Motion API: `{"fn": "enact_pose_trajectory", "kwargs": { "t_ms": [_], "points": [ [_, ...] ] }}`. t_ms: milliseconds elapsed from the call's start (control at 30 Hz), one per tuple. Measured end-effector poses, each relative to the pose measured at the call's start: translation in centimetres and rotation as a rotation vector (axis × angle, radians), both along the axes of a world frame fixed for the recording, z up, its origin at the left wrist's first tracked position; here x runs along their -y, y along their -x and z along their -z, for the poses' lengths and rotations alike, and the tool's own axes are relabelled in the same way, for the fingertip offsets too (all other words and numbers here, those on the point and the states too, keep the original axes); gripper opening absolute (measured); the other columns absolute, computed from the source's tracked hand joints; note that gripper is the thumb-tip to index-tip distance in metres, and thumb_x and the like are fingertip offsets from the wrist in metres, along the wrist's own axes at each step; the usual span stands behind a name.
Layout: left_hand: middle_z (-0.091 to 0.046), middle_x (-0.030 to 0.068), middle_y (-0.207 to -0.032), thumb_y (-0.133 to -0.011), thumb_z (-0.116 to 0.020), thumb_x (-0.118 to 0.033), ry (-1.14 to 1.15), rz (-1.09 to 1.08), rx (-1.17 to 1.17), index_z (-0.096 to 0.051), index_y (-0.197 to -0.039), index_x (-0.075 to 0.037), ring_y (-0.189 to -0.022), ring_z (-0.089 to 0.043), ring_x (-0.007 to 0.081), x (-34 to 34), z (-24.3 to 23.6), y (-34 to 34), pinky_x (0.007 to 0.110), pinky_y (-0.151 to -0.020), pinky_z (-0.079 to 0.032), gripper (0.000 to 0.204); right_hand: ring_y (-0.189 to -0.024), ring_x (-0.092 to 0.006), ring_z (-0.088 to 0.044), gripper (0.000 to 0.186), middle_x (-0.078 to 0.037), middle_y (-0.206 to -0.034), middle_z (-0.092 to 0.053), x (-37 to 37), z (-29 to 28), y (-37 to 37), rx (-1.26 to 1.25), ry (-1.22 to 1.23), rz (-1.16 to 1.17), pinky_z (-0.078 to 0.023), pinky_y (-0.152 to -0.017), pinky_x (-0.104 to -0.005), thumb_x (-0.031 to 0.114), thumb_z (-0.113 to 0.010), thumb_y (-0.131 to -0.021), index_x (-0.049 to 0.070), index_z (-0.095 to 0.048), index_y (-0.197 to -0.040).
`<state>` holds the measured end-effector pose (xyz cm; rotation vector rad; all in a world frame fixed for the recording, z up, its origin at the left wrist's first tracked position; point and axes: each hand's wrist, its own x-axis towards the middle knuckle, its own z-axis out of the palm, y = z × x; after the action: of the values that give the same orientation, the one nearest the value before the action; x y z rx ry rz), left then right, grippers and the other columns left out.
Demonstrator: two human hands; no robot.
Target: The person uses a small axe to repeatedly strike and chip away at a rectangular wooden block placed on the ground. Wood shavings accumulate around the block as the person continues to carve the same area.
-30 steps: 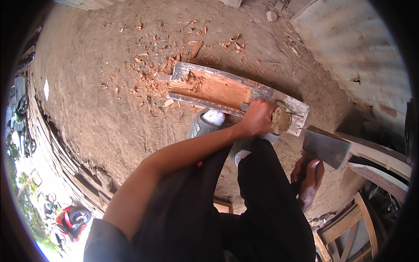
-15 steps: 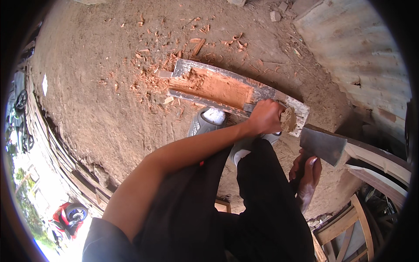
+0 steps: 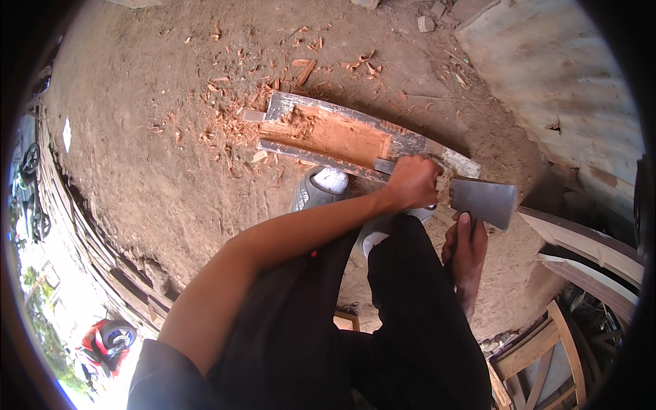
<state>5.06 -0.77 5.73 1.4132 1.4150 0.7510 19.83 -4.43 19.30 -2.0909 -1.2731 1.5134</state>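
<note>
On the ground ahead of me lies a long wooden board (image 3: 451,156) with worn dark and whitish paint; a reddish hollow (image 3: 352,140) is cut into its face. My left hand (image 3: 412,183) is closed round a chisel (image 3: 385,165), whose flat metal blade points left along the board to the right end of the hollow. The chisel's butt pokes out to the right of my fist. In my right hand (image 3: 467,247) is the handle of a hatchet (image 3: 483,199), its broad grey head close beside that butt. Whether the two touch I cannot tell.
Reddish wood chips (image 3: 222,126) lie scattered over the dirt floor around the board's left end. My shoe (image 3: 321,188) stands against its near edge. A corrugated metal sheet (image 3: 557,89) rises at right, above wooden frames (image 3: 540,348). A red motorcycle (image 3: 106,342) stands far left.
The hatchet and my right hand have moved left and up, bringing the hatchet head close to the chisel's butt. My left hand stays on the chisel.
</note>
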Motion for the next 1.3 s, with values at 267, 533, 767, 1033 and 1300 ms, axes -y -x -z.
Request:
{"fn": "enact_pose_trajectory", "kwargs": {
  "t_ms": [267, 533, 767, 1033, 1300],
  "points": [
    [-0.070, 0.0209, -0.076, -0.065, -0.070, -0.014, 0.025, -0.013, -0.066, -0.071, -0.077, -0.006, -0.078, -0.070, 0.0423, 0.0, 0.1, 0.2, 0.050, -0.074, -0.056, 0.015, -0.049, -0.0105, -0.047, 0.040, -0.001, -0.067, -0.047, 0.7, 1.3, -0.7, -0.107, -0.118, 0.222, -0.038, -0.042, -0.0267, 0.041, -0.044, -0.111, 0.002, -0.054, -0.111],
    [-0.070, 0.0215, -0.078, -0.065, -0.071, -0.015, 0.028, 0.037, -0.080, -0.072, -0.078, -0.006, -0.080, -0.070, 0.0420, 0.0, 0.1, 0.0, 0.049, -0.076, -0.056, 0.016, -0.049, -0.0090, -0.046, 0.037, -0.001, -0.070, -0.048, -0.4, 1.1, -0.6, -0.130, -0.100, 0.267, -0.038, -0.044, -0.0263, 0.037, -0.045, -0.111, 0.002, -0.056, -0.112],
    [-0.071, 0.0215, -0.079, -0.065, -0.071, -0.016, 0.042, 0.082, -0.103, -0.074, -0.081, -0.006, -0.081, -0.071, 0.0418, 0.1, 0.4, 0.1, 0.049, -0.077, -0.056, 0.019, -0.047, -0.0093, -0.045, 0.035, -0.001, -0.068, -0.047, -0.4, 1.0, -1.9, -0.116, -0.117, 0.246, -0.037, -0.043, -0.0246, 0.036, -0.044, -0.111, 0.003, -0.055, -0.112],
    [-0.071, 0.0202, -0.075, -0.069, -0.075, -0.023, -0.051, 0.158, -0.165, -0.074, -0.077, -0.009, -0.077, -0.071, 0.0409, 0.6, 1.2, -0.1, 0.049, -0.074, -0.056, 0.017, -0.045, -0.0079, -0.041, 0.040, 0.000, -0.067, -0.047, 0.3, 1.6, -2.8, -0.065, 0.003, 0.133, -0.034, -0.041, -0.0247, 0.045, -0.043, -0.111, 0.007, -0.054, -0.111],
    [-0.071, 0.0207, -0.078, -0.067, -0.075, -0.023, -0.032, 0.230, -0.151, -0.074, -0.078, -0.006, -0.080, -0.071, 0.0414, 0.4, 1.2, 0.0, 0.049, -0.078, -0.057, 0.020, -0.047, -0.0082, -0.043, 0.040, 0.000, -0.068, -0.046, 0.0, 0.8, -2.8, -0.096, 0.001, 0.123, -0.036, -0.043, -0.0247, 0.043, -0.041, -0.111, 0.005, -0.056, -0.113]
  ]
}}
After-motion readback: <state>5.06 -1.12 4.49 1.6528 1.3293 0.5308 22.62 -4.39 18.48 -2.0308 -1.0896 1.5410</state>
